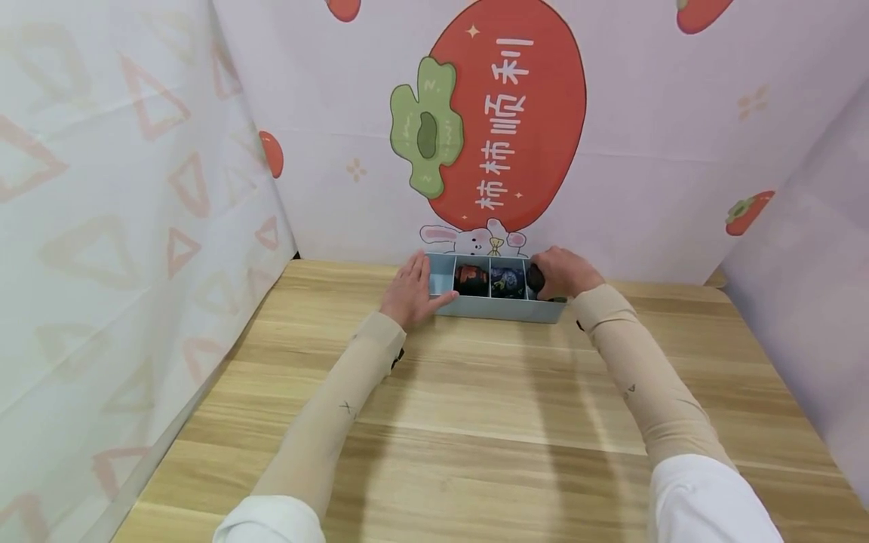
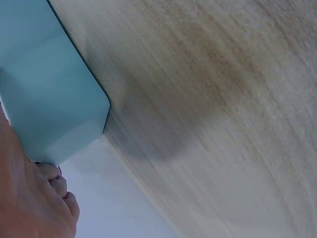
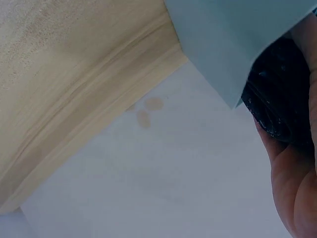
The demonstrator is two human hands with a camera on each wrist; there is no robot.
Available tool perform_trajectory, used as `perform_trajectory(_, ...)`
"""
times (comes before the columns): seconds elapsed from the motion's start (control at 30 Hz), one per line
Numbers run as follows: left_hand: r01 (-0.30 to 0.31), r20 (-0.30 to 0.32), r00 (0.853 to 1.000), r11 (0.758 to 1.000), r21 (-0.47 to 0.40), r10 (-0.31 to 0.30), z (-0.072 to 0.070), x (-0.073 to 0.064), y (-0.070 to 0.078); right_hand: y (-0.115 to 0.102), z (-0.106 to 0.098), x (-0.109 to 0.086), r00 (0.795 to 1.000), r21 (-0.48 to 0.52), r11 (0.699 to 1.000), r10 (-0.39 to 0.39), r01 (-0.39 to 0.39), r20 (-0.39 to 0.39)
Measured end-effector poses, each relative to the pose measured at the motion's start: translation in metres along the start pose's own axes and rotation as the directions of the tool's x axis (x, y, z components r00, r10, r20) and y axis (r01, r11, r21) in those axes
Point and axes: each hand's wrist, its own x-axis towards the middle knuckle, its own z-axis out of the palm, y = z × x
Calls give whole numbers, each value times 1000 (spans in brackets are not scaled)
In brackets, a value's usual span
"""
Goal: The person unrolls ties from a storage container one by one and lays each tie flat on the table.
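A blue-grey divided box [image 1: 502,308] stands at the back of the table. My left hand [image 1: 407,292] rests at its left end, fingers fairly straight along the end and thumb stretched over the front rim. In the left wrist view the fingertips show past the box's corner. My right hand [image 1: 562,273] grips a dark rolled cloth [image 3: 280,91] at the rightmost compartment, fingers bent around it. A black and orange-red rolled cloth [image 1: 471,280] and a dark blue patterned rolled cloth [image 1: 507,283] sit in the two middle compartments. The leftmost compartment [image 1: 442,274] shows its pale blue floor.
The wood-grain table [image 1: 475,422] spreads in front of the box. Directly behind the box rises a white backdrop [image 1: 652,188] printed with a large red persimmon and a rabbit. Printed cloth walls [image 1: 136,226] flank the table on both sides.
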Motion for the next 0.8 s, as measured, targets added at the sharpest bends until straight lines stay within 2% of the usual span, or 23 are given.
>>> perform_trajectory(0.13, 2, 16, 1000, 1000, -7, -2, 2, 0, 1, -2, -13, -5, 1000, 1, 1000, 22, -22, 2)
perform_trajectory(0.47, 2, 8, 1000, 1000, 9, -2, -1, 3, 0, -1, -53, -26, 996, 68, 997, 44, -39, -76)
perform_trajectory(0.63, 6, 15, 1000, 1000, 10, -6, -2, 4, 1, -6, -64, -40, 994, 124, 990, 73, -62, -79)
perform_trajectory(0.8, 19, 51, 999, 1000, 18, -20, 2, 7, 1, -13, -75, -53, 992, 145, 986, 99, -87, -82)
